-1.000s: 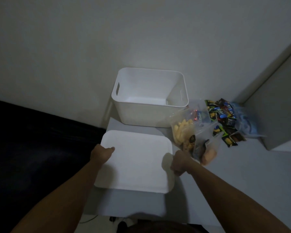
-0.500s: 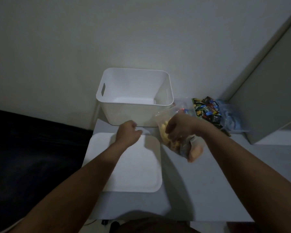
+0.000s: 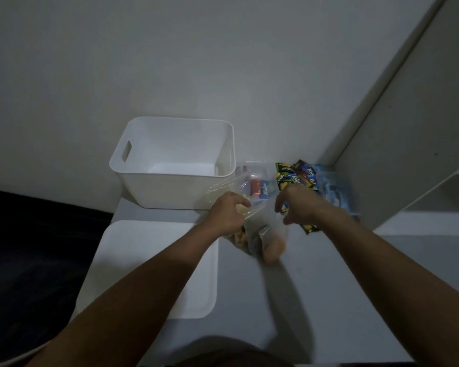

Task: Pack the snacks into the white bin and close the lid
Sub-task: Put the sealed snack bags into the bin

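Fingers (image 3: 243, 201) of left hand (image 3: 228, 213) curled on clear snack bag (image 3: 263, 234), just right of empty white bin (image 3: 170, 192); right hand (image 3: 297, 205) half-curled over bag, grip unclear. First packing step. Next: lift over rim, release inside. Lid (image 3: 154, 266) lying nearby.

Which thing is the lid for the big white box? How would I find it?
Find the open white bin standing against the wall. The lid is the flat white panel with rounded corners lying on the table just in front of it, under the person's left arm. Unlike the colourful snack packets to the right, it is plain and white.
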